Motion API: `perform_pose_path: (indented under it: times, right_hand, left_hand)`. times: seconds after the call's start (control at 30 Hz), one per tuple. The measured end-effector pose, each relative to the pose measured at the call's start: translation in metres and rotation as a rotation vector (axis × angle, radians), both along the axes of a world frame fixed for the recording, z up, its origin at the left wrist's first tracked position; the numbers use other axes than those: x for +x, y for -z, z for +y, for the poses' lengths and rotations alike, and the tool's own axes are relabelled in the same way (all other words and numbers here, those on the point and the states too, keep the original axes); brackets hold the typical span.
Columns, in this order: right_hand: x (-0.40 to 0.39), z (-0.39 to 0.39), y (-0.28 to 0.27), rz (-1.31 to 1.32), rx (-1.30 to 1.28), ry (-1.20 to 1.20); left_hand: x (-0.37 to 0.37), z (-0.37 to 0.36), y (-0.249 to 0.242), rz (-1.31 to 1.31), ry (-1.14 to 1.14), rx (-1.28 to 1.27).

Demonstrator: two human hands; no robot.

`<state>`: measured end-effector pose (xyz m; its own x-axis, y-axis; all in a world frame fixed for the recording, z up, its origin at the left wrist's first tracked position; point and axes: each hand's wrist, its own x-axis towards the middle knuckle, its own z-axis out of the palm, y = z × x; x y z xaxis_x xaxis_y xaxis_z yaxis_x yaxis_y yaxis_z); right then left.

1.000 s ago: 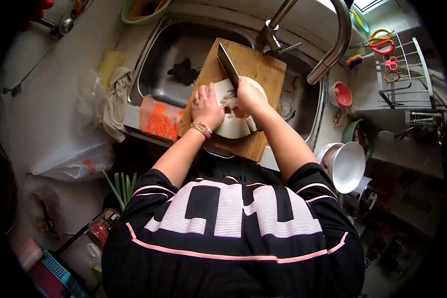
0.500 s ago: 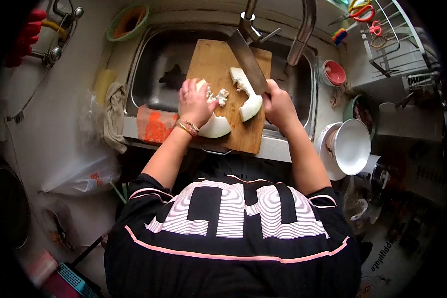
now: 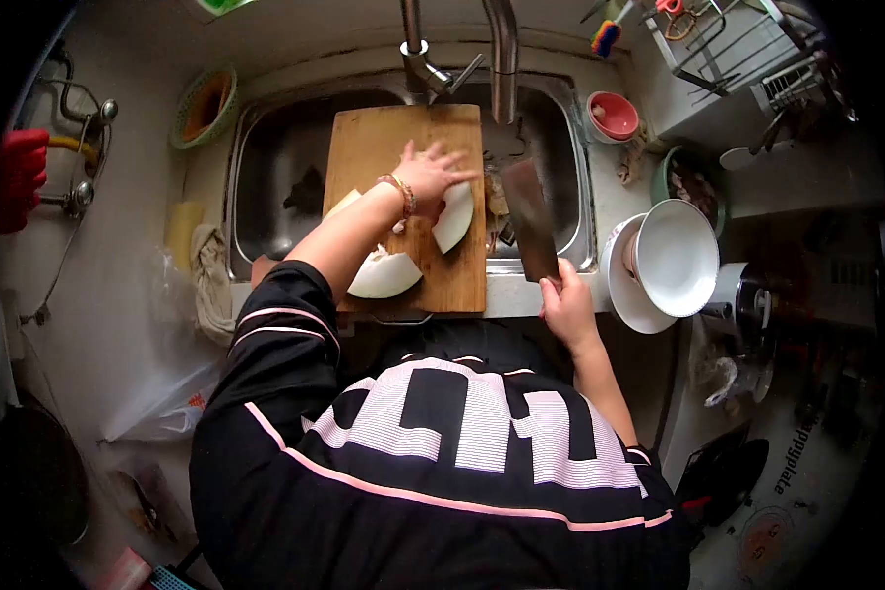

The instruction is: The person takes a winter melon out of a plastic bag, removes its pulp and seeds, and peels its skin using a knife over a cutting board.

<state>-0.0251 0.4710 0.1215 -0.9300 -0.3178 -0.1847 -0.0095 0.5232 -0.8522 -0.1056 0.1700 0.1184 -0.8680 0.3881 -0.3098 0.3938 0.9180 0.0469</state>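
My right hand [image 3: 568, 303] grips the handle of a cleaver [image 3: 529, 216], its broad blade held up over the sink's front right. Slightly blurred, my left hand [image 3: 431, 179] reaches across a wooden cutting board [image 3: 364, 138] with fingers spread. Just below that hand, a melon wedge [image 3: 454, 218] with white flesh and pale green rind rests at the board's right side. Another melon wedge [image 3: 387, 277] lies near the front edge. My left forearm partly hides a third pale piece [image 3: 342, 203] and scraps of pulp.
The board spans a steel sink [image 3: 265, 187] beneath a faucet [image 3: 502, 59]. On the right are stacked white bowls [image 3: 677, 258], a red bowl [image 3: 615, 116] and a green basin [image 3: 693, 182]. A cloth [image 3: 211, 285] and a green basket [image 3: 206, 106] stand left.
My left hand has moved from the pulp at the board's left over to its right side, fingers spreading. The cleaver has come off the board toward the right. The view has shifted.
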Motion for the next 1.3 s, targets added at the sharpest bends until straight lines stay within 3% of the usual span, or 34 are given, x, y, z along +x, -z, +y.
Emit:
perform_pose_path:
  times: [0.13, 0.17, 0.27, 0.4, 0.47, 0.53, 0.6, 0.67, 0.7, 0.8, 0.87, 0.93, 0.97, 1.3]
  right_hand:
    - [0.008, 0.008, 0.003, 0.0, 0.047, 0.039]
    - [0.009, 0.009, 0.0, -0.001, 0.051, 0.043]
    - [0.011, 0.014, -0.004, 0.001, 0.055, 0.048]
    - [0.012, 0.016, 0.0, -0.026, -0.007, 0.062]
    - [0.01, 0.013, -0.002, 0.029, -0.012, 0.041]
    - [0.013, 0.011, 0.001, 0.156, -0.069, -0.008]
    - [0.018, 0.005, 0.001, 0.463, -0.032, -0.044]
    - [0.019, 0.001, -0.002, 0.773, -0.001, -0.086]
    - [0.02, -0.006, -0.007, 0.728, -0.127, -0.072]
    - [0.005, -0.032, -0.032, 0.691, -0.017, -0.148]
    - [-0.006, -0.044, -0.035, 0.794, -0.012, -0.243]
    - [-0.011, -0.058, -0.048, 0.836, -0.049, -0.312]
    - [-0.01, -0.063, -0.052, 0.858, -0.05, -0.364]
    - [-0.001, -0.08, -0.061, 0.91, -0.069, -0.493]
  left_hand:
    - [-0.018, 0.018, -0.005, -0.144, 0.122, -0.149]
    - [-0.024, 0.01, 0.013, -0.12, 0.135, -0.094]
    - [-0.023, -0.002, 0.003, -0.187, -0.003, 0.009]
    - [-0.014, -0.044, 0.021, 0.016, -0.254, 0.468]
    - [-0.004, -0.059, 0.022, 0.021, -0.533, 0.648]
    - [0.01, -0.07, 0.023, -0.139, -0.789, 1.096]
    - [0.031, -0.07, 0.016, -0.326, -1.086, 1.495]
    - [0.047, -0.064, 0.018, -0.372, -1.178, 1.855]
    - [0.053, -0.063, 0.023, -0.45, -1.131, 2.068]
    - [0.069, -0.051, 0.017, -0.634, -1.029, 2.332]
    - [0.076, -0.04, 0.025, -0.493, -0.975, 2.27]
    - [0.084, -0.026, 0.019, -0.593, -1.007, 2.391]
    - [0.084, -0.03, 0.041, -0.778, -0.974, 2.493]
    - [0.099, -0.004, 0.005, -0.525, -1.043, 2.363]
